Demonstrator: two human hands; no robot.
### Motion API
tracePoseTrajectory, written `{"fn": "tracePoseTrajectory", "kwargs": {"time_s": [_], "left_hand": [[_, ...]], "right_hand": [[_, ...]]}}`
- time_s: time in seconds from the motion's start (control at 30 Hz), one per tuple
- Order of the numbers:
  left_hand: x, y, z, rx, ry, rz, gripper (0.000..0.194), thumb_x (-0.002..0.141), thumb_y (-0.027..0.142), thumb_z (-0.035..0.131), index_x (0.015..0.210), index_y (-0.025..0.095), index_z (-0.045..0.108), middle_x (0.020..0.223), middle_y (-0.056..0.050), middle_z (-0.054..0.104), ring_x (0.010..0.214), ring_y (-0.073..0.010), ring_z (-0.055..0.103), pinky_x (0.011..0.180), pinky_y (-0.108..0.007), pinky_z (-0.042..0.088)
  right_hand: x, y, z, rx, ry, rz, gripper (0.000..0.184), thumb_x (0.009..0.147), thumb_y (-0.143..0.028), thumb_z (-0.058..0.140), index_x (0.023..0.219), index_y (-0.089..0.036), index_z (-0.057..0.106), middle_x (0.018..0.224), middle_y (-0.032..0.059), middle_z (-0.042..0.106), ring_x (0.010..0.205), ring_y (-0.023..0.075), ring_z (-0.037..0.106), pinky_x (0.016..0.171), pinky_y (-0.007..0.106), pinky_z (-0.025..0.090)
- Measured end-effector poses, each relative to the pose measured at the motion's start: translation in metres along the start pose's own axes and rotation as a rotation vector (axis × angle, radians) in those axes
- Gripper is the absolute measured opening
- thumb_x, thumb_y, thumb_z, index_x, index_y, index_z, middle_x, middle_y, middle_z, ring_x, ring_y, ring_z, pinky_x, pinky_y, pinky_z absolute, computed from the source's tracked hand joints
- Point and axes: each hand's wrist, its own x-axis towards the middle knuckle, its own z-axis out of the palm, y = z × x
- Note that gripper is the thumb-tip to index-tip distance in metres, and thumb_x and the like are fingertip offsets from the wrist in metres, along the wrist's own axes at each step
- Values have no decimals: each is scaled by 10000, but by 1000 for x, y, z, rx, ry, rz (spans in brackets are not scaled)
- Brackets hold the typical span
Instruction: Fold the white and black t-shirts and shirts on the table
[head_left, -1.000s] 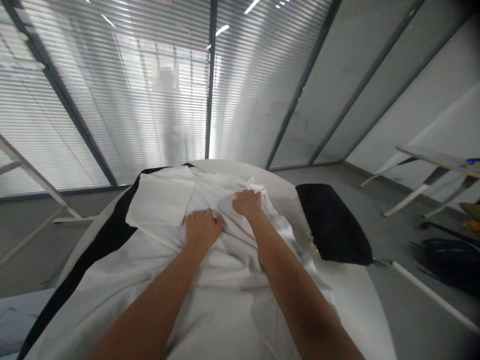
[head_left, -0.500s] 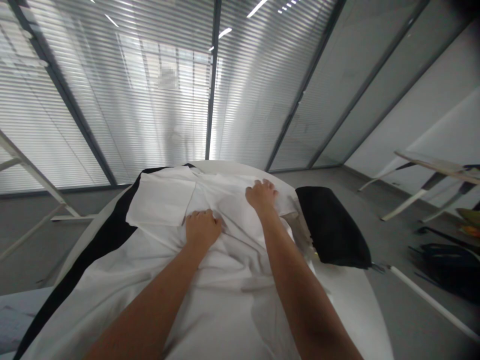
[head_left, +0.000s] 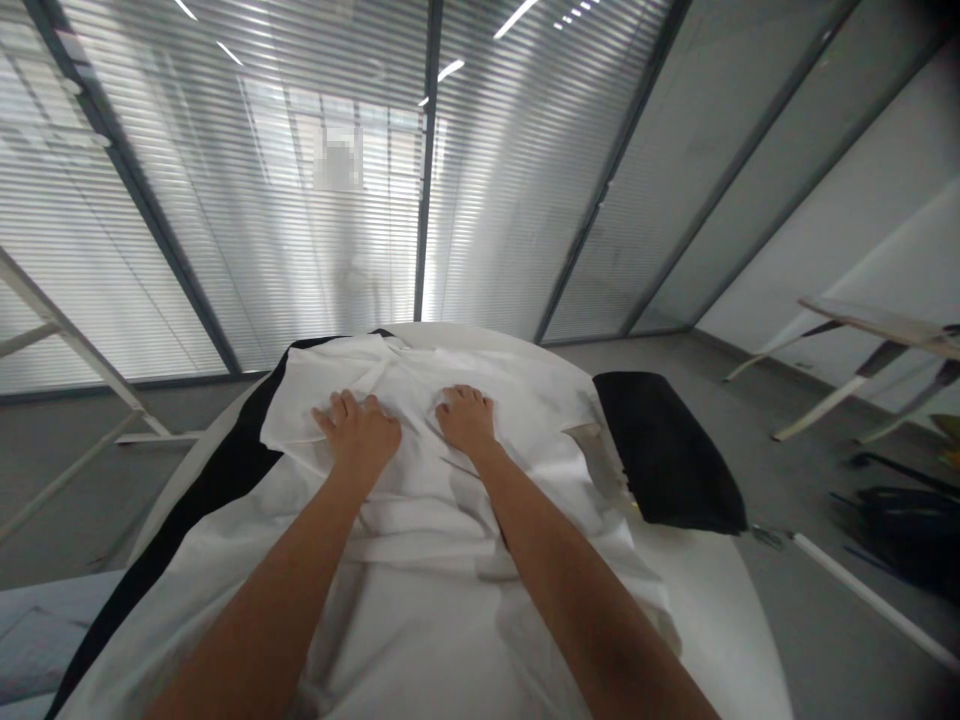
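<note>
- At the left of the round white bench [head_left: 712,610], I saw a black cloth [head_left: 202,490] lying partly under the white cloth.
- The white cloth [head_left: 420,560] lay spread and wrinkled on the bench, under both hands.
- The left hand [head_left: 358,435] pressed on this cloth; its fingers [head_left: 337,405] were open and spread, gripping nothing.
- The right hand [head_left: 466,420] was near it, also on the cloth; its fingers [head_left: 454,397] were open, without grip.
- Right of the white cloth, a black pad [head_left: 667,450] lay on the bench.
- Farther right, a dark bag [head_left: 900,530] lay on the floor [head_left: 825,660].

We looked from one head-worn camera, facing forward and down, close above the left hand [head_left: 358,435] and right hand [head_left: 466,420] on the white cloth [head_left: 420,560], with a glass wall [head_left: 300,200] beyond.
</note>
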Motion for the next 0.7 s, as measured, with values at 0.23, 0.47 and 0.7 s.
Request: {"fn": "tracePoseTrajectory", "kwargs": {"time_s": [0.23, 0.47, 0.7], "left_hand": [[28, -40, -11, -48, -136, -157, 465, 828, 379, 451, 1168, 134, 652, 1258, -207, 588, 1235, -421, 439, 998, -638, 245], [53, -85, -43, -326, -59, -409, 476, 806, 250, 501, 1271, 199, 591, 1246, -164, 598, 1147, -374, 536, 915, -574, 410], [48, -117, -74, -261, 602, -535, 383, 814, 251, 486, 1166, 153, 602, 1350, -160, 424, 1229, -399, 413, 946, -597, 381]], "right_hand": [[2, -1, 2, 15, -8, 10, 385, 894, -359, 423, 1220, -246, 592, 1300, 87, 558, 1179, 262, 458, 961, 411, 305], [3, 0, 1, 18, -31, 16, 393, 897, -357, 410, 1235, -253, 583, 1307, 89, 550, 1186, 263, 447, 965, 414, 298], [2, -1, -2, 23, -33, 25, 386, 892, -356, 423, 1224, -256, 593, 1294, 91, 556, 1172, 270, 458, 961, 412, 306]]}}
